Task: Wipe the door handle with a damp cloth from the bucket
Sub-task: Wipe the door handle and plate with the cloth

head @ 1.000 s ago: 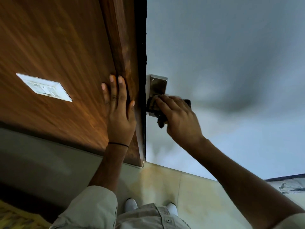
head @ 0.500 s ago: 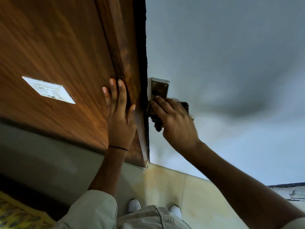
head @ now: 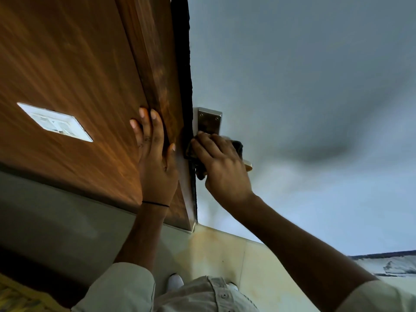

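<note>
A metal door handle plate [head: 209, 121] is fixed to the pale grey door [head: 304, 91] beside the wooden frame. My right hand [head: 221, 165] is closed on a dark cloth [head: 238, 146] and presses it over the lever just below the plate. The lever's brass tip [head: 249, 167] shows past my knuckles; the rest of it is hidden under the hand and cloth. My left hand [head: 155, 158] lies flat with fingers spread on the wooden frame [head: 162, 70], left of the handle. No bucket is in view.
A white switch plate [head: 55, 122] sits on the brown wood panel at left. Below are a tiled floor [head: 216, 251], my white shoes [head: 175, 281] and a yellow patterned fabric [head: 15, 296] at the bottom left corner.
My right hand with the cloth has slid a little down the handle, baring more of the metal plate and the lever's tip. The left hand has stayed flat on the frame.
</note>
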Demonstrator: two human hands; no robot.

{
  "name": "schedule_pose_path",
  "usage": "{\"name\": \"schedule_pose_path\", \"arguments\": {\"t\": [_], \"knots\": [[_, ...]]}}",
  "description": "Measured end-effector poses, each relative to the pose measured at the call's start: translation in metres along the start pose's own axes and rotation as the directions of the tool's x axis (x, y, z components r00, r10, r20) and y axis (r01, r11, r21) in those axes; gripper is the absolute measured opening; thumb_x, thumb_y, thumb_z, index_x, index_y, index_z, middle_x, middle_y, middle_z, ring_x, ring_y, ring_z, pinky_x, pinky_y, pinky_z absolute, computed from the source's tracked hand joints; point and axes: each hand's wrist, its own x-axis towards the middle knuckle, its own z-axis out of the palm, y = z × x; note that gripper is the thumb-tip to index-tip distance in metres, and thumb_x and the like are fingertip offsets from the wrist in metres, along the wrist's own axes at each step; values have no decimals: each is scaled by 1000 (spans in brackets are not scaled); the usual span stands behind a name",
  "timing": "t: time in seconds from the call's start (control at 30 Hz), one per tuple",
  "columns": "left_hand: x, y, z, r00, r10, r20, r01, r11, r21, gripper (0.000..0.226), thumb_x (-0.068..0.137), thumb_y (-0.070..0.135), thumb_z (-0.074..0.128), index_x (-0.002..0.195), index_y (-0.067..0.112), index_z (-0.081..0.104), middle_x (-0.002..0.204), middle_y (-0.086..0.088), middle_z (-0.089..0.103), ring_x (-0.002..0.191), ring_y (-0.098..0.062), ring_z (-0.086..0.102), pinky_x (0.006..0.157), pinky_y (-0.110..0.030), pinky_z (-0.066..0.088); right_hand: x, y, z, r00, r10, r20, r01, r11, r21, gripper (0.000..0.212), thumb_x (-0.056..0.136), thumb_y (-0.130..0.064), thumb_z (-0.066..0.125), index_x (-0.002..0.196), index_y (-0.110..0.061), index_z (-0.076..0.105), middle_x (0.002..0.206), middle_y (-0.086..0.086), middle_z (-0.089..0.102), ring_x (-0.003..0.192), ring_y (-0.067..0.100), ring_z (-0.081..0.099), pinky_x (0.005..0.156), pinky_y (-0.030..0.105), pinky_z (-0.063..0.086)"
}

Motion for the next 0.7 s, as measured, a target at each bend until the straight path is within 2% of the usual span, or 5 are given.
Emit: {"name": "schedule_pose_path", "arguments": {"t": [0.1, 0.2, 0.4, 0.6, 0.7], "knots": [[0, -1, -2, 1000, 3, 6, -3, 1000, 6, 73, 100, 13, 57, 158, 18, 13, 166, -6, 8, 155, -26, -2, 126, -42, 13, -12, 13, 2, 999, -14, -49, 15, 1000, 27, 63, 80, 4, 55, 142, -10, 55, 149, 11, 53, 133, 40, 50, 109, 52, 43], [-1, 1, -2, 1000, 3, -3, -3, 1000, 6, 72, 99, 10, 58, 157, 14, 15, 166, -11, 11, 155, -35, 2, 126, -48, 15, -32, 37, 4, 994, 5, -113, 5, 996, 91, 74, 71, 9, 75, 140, -10, 58, 147, 9, 55, 133, 36, 51, 105, 50, 47], [-1, 4, 2, 1000, 2, -18, -1, 999, 32, 74, 97, 5, 58, 157, 11, 16, 166, -13, 13, 154, -37, 4, 123, -57, 18, -40, 38, 8, 982, 100, -158, -69, 980, 188, 73, 71, 8, 73, 139, -13, 59, 146, 6, 57, 132, 31, 51, 102, 45, 51], [-1, 3, 1, 1000, 8, -27, -7, 999, 39, 74, 98, 7, 58, 158, 13, 15, 166, -3, 10, 155, -35, 3, 127, -44, 14, -13, 16, 8, 991, 43, -130, -26, 992, 125, 69, 73, 4, 61, 141, -11, 57, 146, 10, 57, 127, 38, 54, 104, 47, 47], [-2, 3, -1, 1000, -4, -26, 5, 999, 35, 73, 98, 8, 58, 158, 15, 16, 166, 2, 9, 155, -27, 0, 126, -38, 12, -30, 33, 9, 989, 13, -150, 4, 994, 111, 75, 70, 11, 70, 140, -10, 58, 146, 9, 57, 131, 34, 51, 104, 48, 48]]}}
